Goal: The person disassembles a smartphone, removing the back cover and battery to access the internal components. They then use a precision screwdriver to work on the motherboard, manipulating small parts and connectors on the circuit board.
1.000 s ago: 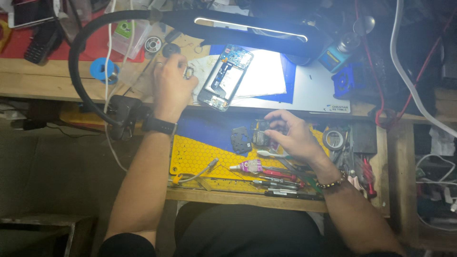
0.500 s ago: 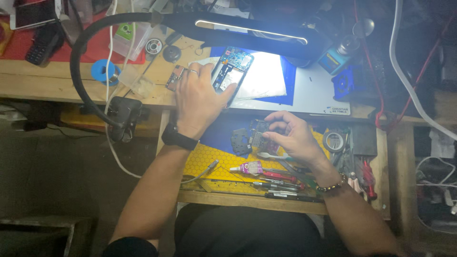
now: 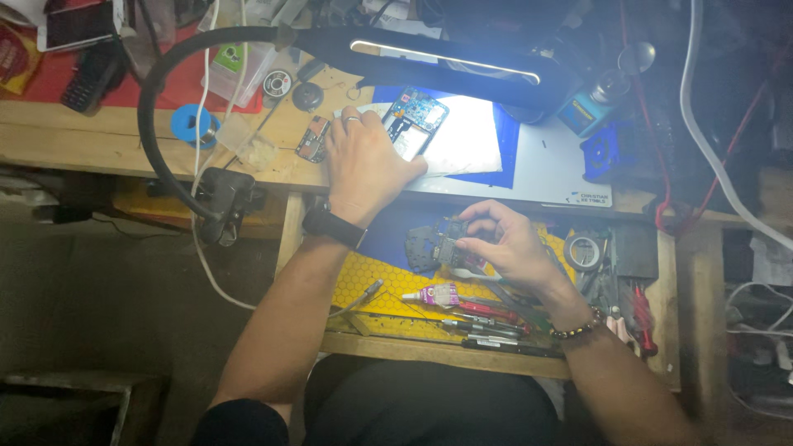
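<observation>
the left hand (image 3: 363,161) has drawn back toward the near edge of the far bench (image 3: 99,144) since a moment ago and now lies flat, palm down, its fingertips against the opened phone (image 3: 415,121) on the white sheet (image 3: 467,140) under the lamp bar (image 3: 446,62); its grip is spread wide and clasps nothing. the small circuit board (image 3: 312,140) it was reaching past lies bare just left of it. the right hand (image 3: 508,248) has stayed over the yellow mat (image 3: 372,285), nearer, its grip pinched shut on a dark phone part (image 3: 438,245). so the phone is steadied while the part is handled. a glue tube (image 3: 434,295) lies just near of that hand.
</observation>
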